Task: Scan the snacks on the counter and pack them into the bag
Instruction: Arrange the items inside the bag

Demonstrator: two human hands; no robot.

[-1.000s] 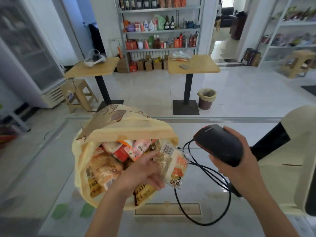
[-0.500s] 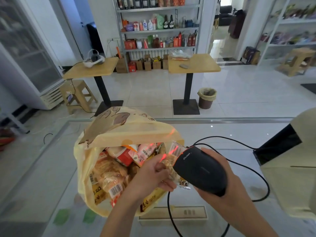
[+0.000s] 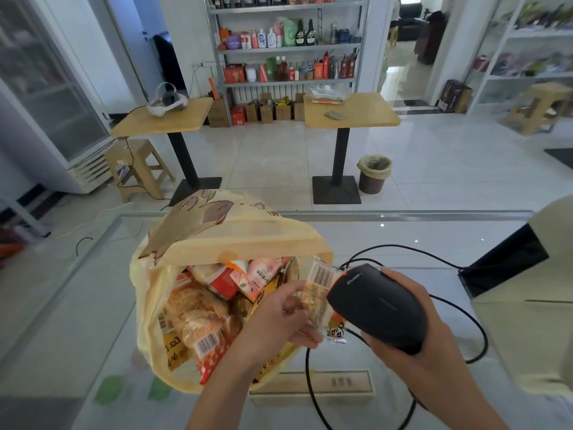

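Note:
A yellow plastic bag stands open on the glass counter, filled with several snack packets. My left hand pinches a small clear snack packet at the bag's right rim, barcode facing up. My right hand grips a black barcode scanner, its nose almost touching the packet. The scanner's black cable loops across the counter below and to the right.
A beige device with a black base stands on the counter's right side. A flat rectangular label strip shows under the glass near the front edge. Beyond the counter are two wooden tables, a bin and stocked shelves.
My right hand has brought the scanner leftward from right of the bag to the packet. The red scan light seen half a second ago is gone. My left hand keeps holding the packet.

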